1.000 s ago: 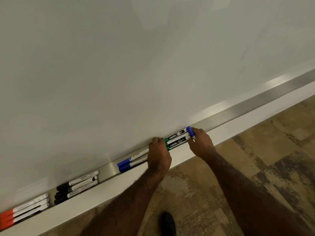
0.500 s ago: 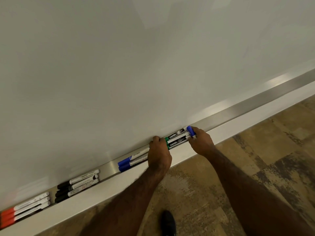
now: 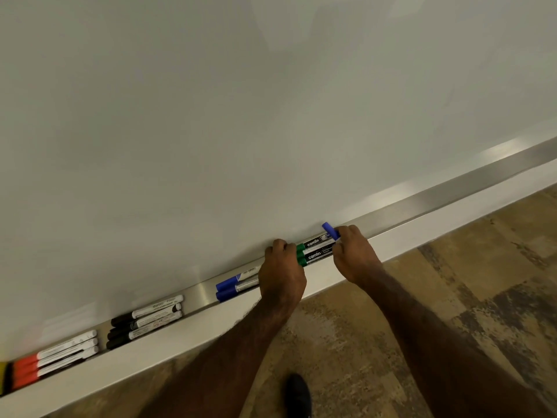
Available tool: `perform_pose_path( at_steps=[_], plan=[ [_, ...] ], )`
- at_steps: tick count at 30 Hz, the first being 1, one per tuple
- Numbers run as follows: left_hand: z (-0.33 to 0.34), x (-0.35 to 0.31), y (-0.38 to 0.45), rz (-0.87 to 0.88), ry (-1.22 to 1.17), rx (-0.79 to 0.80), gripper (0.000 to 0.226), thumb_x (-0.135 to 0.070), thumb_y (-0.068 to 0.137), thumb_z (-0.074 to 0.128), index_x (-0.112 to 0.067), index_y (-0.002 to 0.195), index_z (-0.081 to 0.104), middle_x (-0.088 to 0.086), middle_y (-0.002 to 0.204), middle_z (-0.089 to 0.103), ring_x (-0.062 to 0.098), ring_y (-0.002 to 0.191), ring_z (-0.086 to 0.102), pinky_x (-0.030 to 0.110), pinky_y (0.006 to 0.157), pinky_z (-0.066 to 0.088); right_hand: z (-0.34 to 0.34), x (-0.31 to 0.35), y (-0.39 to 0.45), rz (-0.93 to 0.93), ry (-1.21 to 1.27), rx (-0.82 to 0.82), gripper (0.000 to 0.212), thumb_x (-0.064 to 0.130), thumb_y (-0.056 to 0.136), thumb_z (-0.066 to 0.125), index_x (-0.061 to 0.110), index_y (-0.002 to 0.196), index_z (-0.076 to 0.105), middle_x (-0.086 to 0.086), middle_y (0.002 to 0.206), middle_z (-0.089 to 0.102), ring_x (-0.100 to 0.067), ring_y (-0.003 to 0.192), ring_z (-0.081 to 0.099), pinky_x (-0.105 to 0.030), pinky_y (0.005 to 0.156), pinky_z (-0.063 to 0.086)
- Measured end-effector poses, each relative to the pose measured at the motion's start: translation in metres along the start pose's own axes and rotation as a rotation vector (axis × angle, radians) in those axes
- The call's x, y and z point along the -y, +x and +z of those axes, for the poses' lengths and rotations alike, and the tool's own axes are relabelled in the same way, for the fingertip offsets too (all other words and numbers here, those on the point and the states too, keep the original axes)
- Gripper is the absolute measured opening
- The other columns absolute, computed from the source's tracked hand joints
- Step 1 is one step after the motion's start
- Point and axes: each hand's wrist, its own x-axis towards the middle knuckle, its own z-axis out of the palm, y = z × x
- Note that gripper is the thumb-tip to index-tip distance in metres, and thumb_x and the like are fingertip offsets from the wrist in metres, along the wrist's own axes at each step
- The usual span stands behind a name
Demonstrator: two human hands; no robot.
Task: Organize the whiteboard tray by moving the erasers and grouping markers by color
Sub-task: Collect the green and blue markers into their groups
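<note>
The metal tray (image 3: 452, 191) runs along the bottom of the whiteboard. My left hand (image 3: 281, 276) grips the left ends of two green markers (image 3: 315, 250) that lie in the tray. My right hand (image 3: 354, 254) pinches a blue marker (image 3: 330, 230) at the greens' right end, its blue tip tilted up against the board. Two more blue markers (image 3: 229, 289) lie just left of my left hand. Further left lie a group of black markers (image 3: 144, 321) and a group of red markers (image 3: 54, 357).
A yellow-and-black object (image 3: 3, 375) shows at the tray's far left edge, mostly cut off. Right of my hands the tray holds nothing in view. Below is patterned flooring with my dark shoe (image 3: 297, 393).
My right hand has tilted the blue marker's tip upward, away from the green markers. My left hand has stayed on the green markers.
</note>
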Motion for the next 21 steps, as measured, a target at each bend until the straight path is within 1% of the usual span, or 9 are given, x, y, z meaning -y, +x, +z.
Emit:
perform_pose_path(
  at_steps=[4,7,8,10,13,15,17,19,21],
  plan=[
    [-0.015,0.029,-0.013,-0.006,-0.02,-0.078,0.025,-0.021,0.089,0.061,-0.014,0.113,0.061,0.003,0.111,0.06,0.017,0.1,0.057,0.031,0.078,0.056,0.015,0.024,-0.012,-0.179,-0.114,0.045,0.038,0.018,0.091,0.054,0.014,0.128,0.051,-0.004,0.118,0.05,-0.01,0.087,0.052,-0.027,0.08,0.054],
    [-0.027,0.056,-0.031,-0.009,-0.048,-0.187,0.015,-0.012,0.082,0.065,-0.011,0.096,0.069,0.005,0.094,0.066,0.021,0.085,0.062,0.029,0.063,0.054,0.032,0.044,-0.025,-0.406,-0.22,0.053,0.05,0.008,0.087,0.055,0.015,0.135,0.047,-0.004,0.116,0.05,-0.015,0.092,0.051,-0.03,0.078,0.054],
    [-0.031,0.065,-0.038,-0.036,-0.057,-0.221,0.014,-0.01,0.08,0.066,-0.01,0.093,0.07,0.005,0.091,0.067,0.021,0.083,0.063,0.03,0.06,0.053,0.039,0.052,-0.029,-0.486,-0.24,0.056,0.051,0.007,0.086,0.055,0.015,0.135,0.046,-0.004,0.115,0.051,-0.017,0.093,0.052,-0.03,0.076,0.054],
    [-0.036,0.083,-0.05,-0.123,-0.074,-0.231,0.012,-0.009,0.08,0.066,-0.012,0.091,0.07,0.004,0.091,0.068,0.021,0.083,0.063,0.029,0.062,0.052,0.052,0.068,-0.036,-0.606,-0.251,0.068,0.049,0.005,0.085,0.054,0.017,0.132,0.046,-0.004,0.116,0.053,-0.019,0.095,0.053,-0.03,0.074,0.053],
    [-0.04,0.103,-0.063,-0.229,-0.077,-0.227,0.011,-0.011,0.081,0.068,-0.013,0.091,0.069,0.004,0.093,0.068,0.021,0.083,0.063,0.027,0.065,0.049,0.068,0.091,-0.039,-0.744,-0.258,0.078,0.04,0.006,0.081,0.061,0.014,0.12,0.054,-0.006,0.113,0.061,-0.023,0.096,0.059,-0.034,0.078,0.053],
    [-0.044,0.113,-0.07,-0.275,-0.086,-0.245,0.011,-0.01,0.08,0.068,-0.013,0.091,0.069,0.004,0.093,0.069,0.02,0.082,0.063,0.026,0.065,0.049,0.077,0.104,-0.039,-0.798,-0.278,0.091,0.041,0.007,0.073,0.072,0.011,0.112,0.06,-0.008,0.107,0.066,-0.025,0.093,0.064,-0.035,0.078,0.053],
    [-0.048,0.118,-0.074,-0.312,-0.108,-0.258,0.011,-0.011,0.081,0.067,-0.014,0.091,0.07,0.003,0.093,0.068,0.019,0.082,0.063,0.026,0.064,0.049,0.085,0.113,-0.037,-0.803,-0.286,0.089,0.048,0.008,0.063,0.082,0.011,0.107,0.063,-0.008,0.102,0.068,-0.024,0.089,0.066,-0.033,0.074,0.055],
    [-0.051,0.121,-0.077,-0.331,-0.111,-0.269,0.011,-0.013,0.082,0.066,-0.015,0.092,0.07,0.001,0.093,0.068,0.017,0.082,0.062,0.024,0.063,0.046,0.091,0.115,-0.036,-0.827,-0.308,0.063,0.049,0.01,0.057,0.086,0.011,0.102,0.066,-0.006,0.098,0.068,-0.022,0.085,0.067,-0.031,0.072,0.056],
    [-0.054,0.129,-0.08,-0.35,-0.107,-0.275,0.012,-0.015,0.083,0.065,-0.016,0.094,0.07,0.0,0.095,0.068,0.016,0.085,0.062,0.024,0.066,0.047,0.098,0.117,-0.034,-0.858,-0.336,0.058,0.048,0.011,0.058,0.086,0.011,0.102,0.067,-0.006,0.099,0.068,-0.022,0.087,0.067,-0.031,0.074,0.056]
  ],
)
